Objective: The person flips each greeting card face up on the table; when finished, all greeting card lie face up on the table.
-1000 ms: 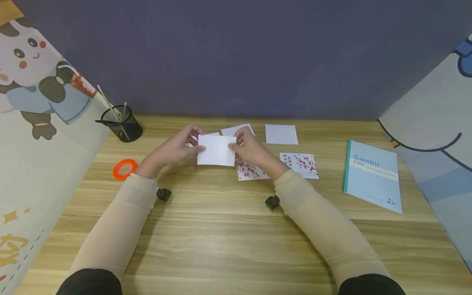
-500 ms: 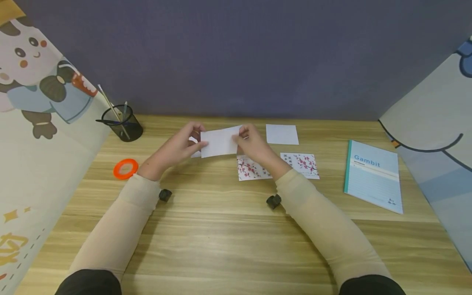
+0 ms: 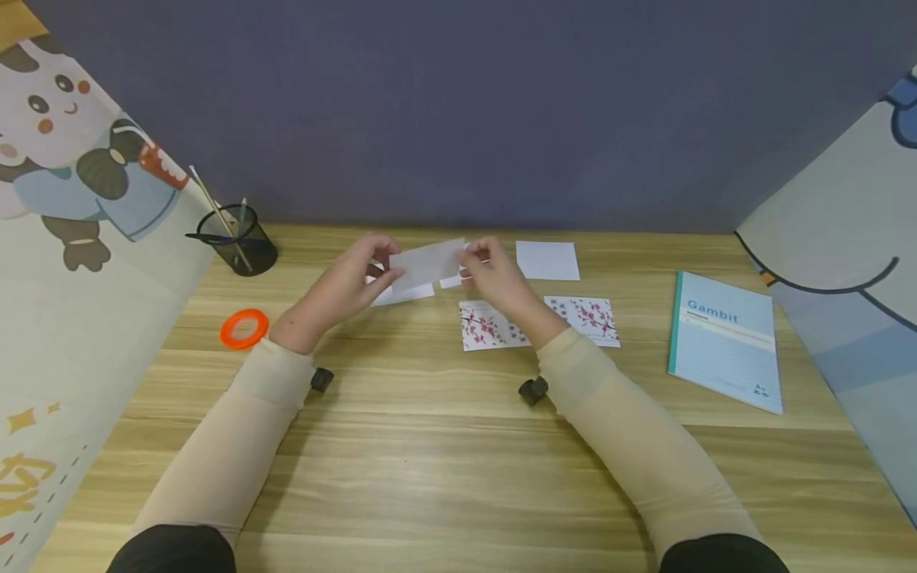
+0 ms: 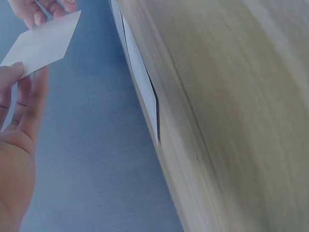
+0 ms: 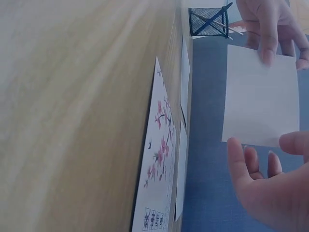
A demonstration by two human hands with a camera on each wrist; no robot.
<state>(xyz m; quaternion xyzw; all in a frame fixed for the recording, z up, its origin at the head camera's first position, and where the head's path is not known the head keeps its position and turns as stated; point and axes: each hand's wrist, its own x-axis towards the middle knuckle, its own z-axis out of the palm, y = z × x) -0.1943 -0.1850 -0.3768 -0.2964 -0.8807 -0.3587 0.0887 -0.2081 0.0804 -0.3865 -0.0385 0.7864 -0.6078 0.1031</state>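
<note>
A person's left hand [image 3: 347,280] and right hand [image 3: 497,277] hold a blank white card [image 3: 428,261] between them, each pinching one of its opposite edges with the thumb on the near face and fingers behind. The card is in the air above the far part of the wooden table [image 3: 415,454], clear of the surface in both wrist views. Below it lie two white sheets [image 3: 408,296], partly hidden by the card and hands. A white square [image 3: 548,261] lies to the right of the right hand, near the dark wall [image 3: 458,111]. Nearer the person, two blossom-printed cards [image 3: 583,321] lie side by side, the left one partly covered by the right hand and wrist. An orange ring [image 3: 231,330] and a black mesh pen cup [image 3: 252,256] stand to the left; a light-blue notebook [image 3: 727,346] marked "Gambit" lies well to the right.
</note>
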